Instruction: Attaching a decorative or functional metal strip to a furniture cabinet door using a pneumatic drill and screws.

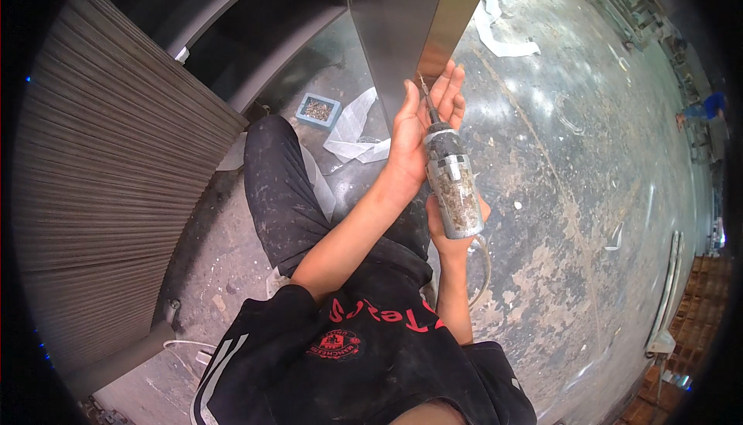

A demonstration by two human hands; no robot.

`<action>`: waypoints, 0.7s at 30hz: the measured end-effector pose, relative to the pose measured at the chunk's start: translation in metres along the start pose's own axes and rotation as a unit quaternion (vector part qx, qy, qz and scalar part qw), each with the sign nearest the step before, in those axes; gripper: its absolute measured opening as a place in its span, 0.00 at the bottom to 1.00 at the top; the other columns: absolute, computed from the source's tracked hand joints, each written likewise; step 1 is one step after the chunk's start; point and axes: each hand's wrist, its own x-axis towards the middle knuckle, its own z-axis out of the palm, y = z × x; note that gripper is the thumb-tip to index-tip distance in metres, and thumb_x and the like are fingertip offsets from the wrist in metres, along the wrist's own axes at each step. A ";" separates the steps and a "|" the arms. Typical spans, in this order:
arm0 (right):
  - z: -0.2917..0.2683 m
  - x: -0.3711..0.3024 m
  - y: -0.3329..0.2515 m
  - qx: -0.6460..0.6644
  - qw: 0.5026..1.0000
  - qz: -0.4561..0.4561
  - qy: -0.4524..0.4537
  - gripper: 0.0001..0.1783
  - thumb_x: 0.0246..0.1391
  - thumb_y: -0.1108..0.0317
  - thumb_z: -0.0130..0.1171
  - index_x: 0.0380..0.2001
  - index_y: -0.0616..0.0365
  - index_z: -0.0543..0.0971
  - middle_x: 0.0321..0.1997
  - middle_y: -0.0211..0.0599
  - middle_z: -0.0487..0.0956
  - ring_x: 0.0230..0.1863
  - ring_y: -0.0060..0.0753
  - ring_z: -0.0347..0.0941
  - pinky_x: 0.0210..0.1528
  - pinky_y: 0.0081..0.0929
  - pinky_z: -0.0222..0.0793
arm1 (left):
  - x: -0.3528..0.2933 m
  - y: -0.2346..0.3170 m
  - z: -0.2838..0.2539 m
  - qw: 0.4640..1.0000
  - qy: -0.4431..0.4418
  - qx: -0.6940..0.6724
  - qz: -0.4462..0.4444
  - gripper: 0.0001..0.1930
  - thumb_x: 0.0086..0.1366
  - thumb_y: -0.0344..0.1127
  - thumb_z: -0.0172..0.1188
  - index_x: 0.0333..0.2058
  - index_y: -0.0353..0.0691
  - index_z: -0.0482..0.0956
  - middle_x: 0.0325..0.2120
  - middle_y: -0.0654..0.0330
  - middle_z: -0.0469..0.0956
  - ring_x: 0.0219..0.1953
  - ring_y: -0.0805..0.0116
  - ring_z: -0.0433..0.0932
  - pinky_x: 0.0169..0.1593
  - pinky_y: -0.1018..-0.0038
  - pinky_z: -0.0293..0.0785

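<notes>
A power screwdriver (453,185), worn and grey with a thin bit, points up and away from me in the middle of the view. My right hand (457,227) is closed around its rear part, mostly hidden beneath the body. My left hand (410,135) is beside and behind the driver's nose, its thumb and fingers stretched out and apart along the bit. The bit's tip is close to the shiny brownish edge face of a tall grey panel (391,30); I cannot tell whether it touches. Any screw at the tip is too small to make out.
A blue-grey tray (331,121) of small screws sits on the floor beside white wrapping sheets (357,127). A ribbed dark panel (116,162) fills the left side. Another white scrap (503,38) lies at the far right. A cable (486,270) hangs by my right forearm.
</notes>
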 end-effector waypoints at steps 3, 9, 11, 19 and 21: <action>0.002 0.002 0.000 -0.005 1.000 -0.022 0.017 0.16 0.34 0.73 0.66 0.32 0.64 0.79 0.29 0.47 0.78 0.26 0.50 0.76 0.31 0.33 0.71 | 0.000 0.000 -0.001 1.000 -0.007 -0.009 -0.010 0.28 0.74 0.52 0.35 0.64 0.38 0.55 0.62 0.61 0.67 0.64 0.67 0.65 0.56 0.69 0.74; 0.000 0.003 -0.003 0.011 1.000 0.023 0.003 0.16 0.34 0.74 0.66 0.33 0.65 0.79 0.30 0.47 0.78 0.27 0.49 0.77 0.32 0.33 0.72 | -0.001 -0.002 0.000 1.000 0.004 0.007 -0.007 0.28 0.74 0.52 0.35 0.64 0.38 0.55 0.62 0.63 0.67 0.63 0.68 0.66 0.53 0.70 0.74; 0.000 0.004 -0.004 0.011 1.000 0.012 0.009 0.16 0.34 0.74 0.66 0.33 0.65 0.79 0.30 0.47 0.78 0.27 0.49 0.77 0.32 0.32 0.72 | -0.001 -0.003 0.002 0.999 0.019 0.035 0.002 0.28 0.74 0.53 0.34 0.64 0.40 0.57 0.62 0.64 0.68 0.62 0.69 0.67 0.52 0.71 0.74; 0.001 0.005 -0.003 0.007 1.000 0.022 0.009 0.17 0.33 0.74 0.66 0.32 0.65 0.79 0.29 0.46 0.78 0.27 0.48 0.77 0.32 0.32 0.71 | 0.001 -0.001 -0.004 0.999 0.001 0.039 -0.012 0.27 0.74 0.54 0.35 0.64 0.45 0.57 0.61 0.66 0.70 0.63 0.69 0.67 0.51 0.70 0.72; 0.001 0.004 -0.004 0.026 0.999 0.043 0.014 0.17 0.33 0.74 0.66 0.33 0.65 0.79 0.29 0.46 0.78 0.28 0.49 0.77 0.33 0.33 0.72 | -0.001 -0.003 -0.001 0.998 0.013 0.056 0.004 0.27 0.74 0.54 0.35 0.63 0.45 0.58 0.61 0.66 0.69 0.64 0.69 0.66 0.51 0.70 0.72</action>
